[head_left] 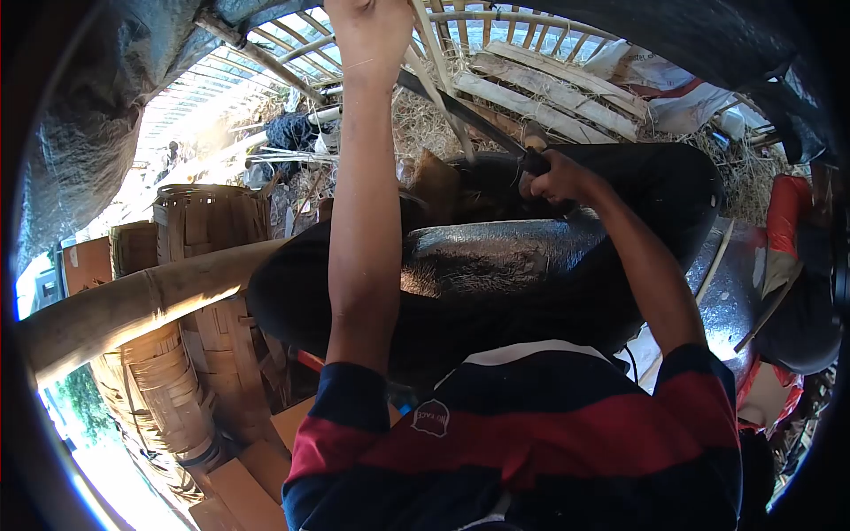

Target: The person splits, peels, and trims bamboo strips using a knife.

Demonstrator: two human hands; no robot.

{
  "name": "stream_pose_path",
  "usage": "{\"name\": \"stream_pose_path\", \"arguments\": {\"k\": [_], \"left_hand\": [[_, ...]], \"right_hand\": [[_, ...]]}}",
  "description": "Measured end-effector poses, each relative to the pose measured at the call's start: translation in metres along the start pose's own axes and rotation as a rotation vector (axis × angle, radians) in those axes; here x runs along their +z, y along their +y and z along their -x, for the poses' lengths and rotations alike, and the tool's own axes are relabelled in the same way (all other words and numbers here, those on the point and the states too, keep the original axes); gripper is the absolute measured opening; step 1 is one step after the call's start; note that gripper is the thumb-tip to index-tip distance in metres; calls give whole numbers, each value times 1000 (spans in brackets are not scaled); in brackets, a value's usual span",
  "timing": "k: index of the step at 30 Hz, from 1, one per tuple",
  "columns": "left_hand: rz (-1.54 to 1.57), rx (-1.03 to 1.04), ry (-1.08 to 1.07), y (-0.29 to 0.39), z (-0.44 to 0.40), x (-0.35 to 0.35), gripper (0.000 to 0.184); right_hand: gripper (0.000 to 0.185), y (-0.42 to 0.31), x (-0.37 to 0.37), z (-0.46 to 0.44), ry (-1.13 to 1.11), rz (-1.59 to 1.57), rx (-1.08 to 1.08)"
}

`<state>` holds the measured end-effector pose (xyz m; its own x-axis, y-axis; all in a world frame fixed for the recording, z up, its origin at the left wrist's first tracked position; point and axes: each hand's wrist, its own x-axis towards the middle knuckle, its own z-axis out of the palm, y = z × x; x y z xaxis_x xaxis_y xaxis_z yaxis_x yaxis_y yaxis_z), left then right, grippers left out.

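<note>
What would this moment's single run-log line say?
right hand: gripping long, black-handled dark blade | left hand: forward, partly out of frame, grip unclear | pale, thin wooden strip: near left hand

The left hand (370, 31) was cut off by the top edge, so its fingertips could not be made out. Beside it, pale strips (432, 49) ran out of view too. The far end of the knife (482, 126), slanting from the right hand (562, 181), was hidden behind the left forearm (365, 195). Well below both hands, the lettering on the shirt badge (431, 418) was too small to read surely.
</note>
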<state>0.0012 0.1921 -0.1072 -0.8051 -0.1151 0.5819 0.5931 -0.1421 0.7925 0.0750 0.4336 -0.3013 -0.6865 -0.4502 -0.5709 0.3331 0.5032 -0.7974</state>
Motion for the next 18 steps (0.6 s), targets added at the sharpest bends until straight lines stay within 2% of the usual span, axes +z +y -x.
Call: {"name": "stream_pose_path", "arguments": {"k": [2,3,6,8,9,11,14,18], "left_hand": [[33,50,37,-1,3,1,29],[-174,69,29,4,5,-2,31],[-200,54,-12,-2,1,-18,33],[-151,22,8,-10,6,-22,34],[-158,51,3,-9,6,-21,34],[-161,106,-19,-16,5,-22,33],[-112,51,26,-22,1,-12,33],[-79,-4,2,-10,5,1,33]], "right_hand": [[17,-3,-19,-6,-276,-226,118],[17,-3,-21,-8,-273,-235,118],[19,6,-24,-25,-249,-86,82],[24,39,-10,-47,208,443,-450],[24,40,-5,-47,211,443,-454],[31,42,12,-40,305,442,-215],[32,69,44,-53,419,416,-136],[28,65,85,-51,522,282,-203]]}}
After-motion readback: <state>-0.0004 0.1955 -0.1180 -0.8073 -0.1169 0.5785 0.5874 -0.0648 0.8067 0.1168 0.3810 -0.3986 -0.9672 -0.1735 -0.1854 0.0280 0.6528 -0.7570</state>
